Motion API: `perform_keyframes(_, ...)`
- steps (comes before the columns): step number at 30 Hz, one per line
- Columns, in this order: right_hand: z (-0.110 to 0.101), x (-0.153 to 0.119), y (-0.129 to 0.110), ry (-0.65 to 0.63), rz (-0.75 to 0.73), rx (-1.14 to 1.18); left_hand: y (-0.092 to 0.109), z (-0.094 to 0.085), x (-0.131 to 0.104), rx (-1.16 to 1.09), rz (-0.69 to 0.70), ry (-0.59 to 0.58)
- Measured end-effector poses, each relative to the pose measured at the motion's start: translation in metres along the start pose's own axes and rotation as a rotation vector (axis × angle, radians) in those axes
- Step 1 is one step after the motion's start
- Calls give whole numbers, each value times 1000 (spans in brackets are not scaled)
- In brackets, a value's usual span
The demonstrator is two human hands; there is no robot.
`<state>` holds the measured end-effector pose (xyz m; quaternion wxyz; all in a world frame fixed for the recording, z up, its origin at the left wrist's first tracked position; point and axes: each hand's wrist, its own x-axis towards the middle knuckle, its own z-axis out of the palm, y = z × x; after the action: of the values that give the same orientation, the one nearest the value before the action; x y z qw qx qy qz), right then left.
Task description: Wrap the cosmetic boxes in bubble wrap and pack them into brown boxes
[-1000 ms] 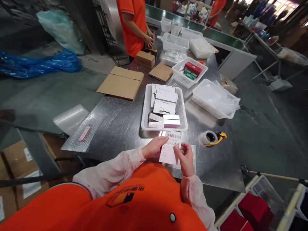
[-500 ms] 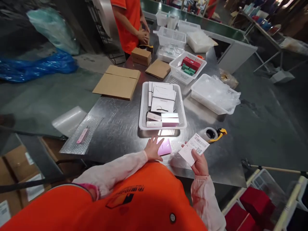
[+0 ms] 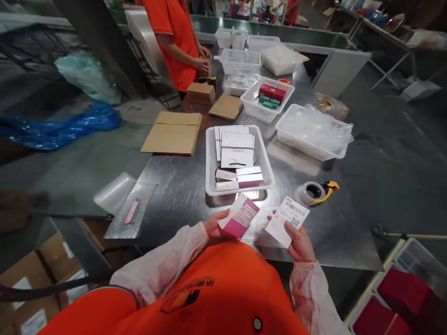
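Note:
My left hand (image 3: 213, 224) grips a pink and white box (image 3: 240, 217) by its left edge, lifted and tilted so a printed face shows. In my right hand (image 3: 299, 242) is a white printed label sheet (image 3: 288, 220) with a barcode and a QR code, held between thumb and fingers. Clear plastic wrap (image 3: 263, 232) lies on the table between my hands. Just beyond them stands a white basket (image 3: 210, 179) with flat white cartons (image 3: 237, 156) and small pink-white boxes (image 3: 250, 177). A tape dispenser (image 3: 316, 191) sits right of the label.
Bubble wrap (image 3: 118, 223) with a small pink item (image 3: 132, 212) lies at the table's left edge. Flat cardboard (image 3: 172, 135) is beyond it. Another basket (image 3: 300, 139) holds plastic bags; one farther back (image 3: 253, 104) holds red and green boxes. A person (image 3: 172, 44) in orange stands across the table.
My left hand, spread over the pink box on the table before, now holds it raised with its printed side showing. My right hand still holds the label. The camera view has shifted slightly.

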<state>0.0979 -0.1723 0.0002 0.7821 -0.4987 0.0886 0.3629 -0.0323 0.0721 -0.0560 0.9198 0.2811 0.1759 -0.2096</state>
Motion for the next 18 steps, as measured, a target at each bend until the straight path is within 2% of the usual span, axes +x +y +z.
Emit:
perform_keyframes(6,17,-5,2,-59,37,26,-6,8,-6,-69,-14,-28)
perform_keyframes(13,25,-16,-6,-73,42,28,-9,7,-8,-247,40,-351)
perform_keyframes(15,25,-16,-7,-92,53,12,-8,10,-10,-273,29,-392)
perform_keyframes(18,25,-13,-8,-113,65,-9,-6,10,-12,-231,39,-388)
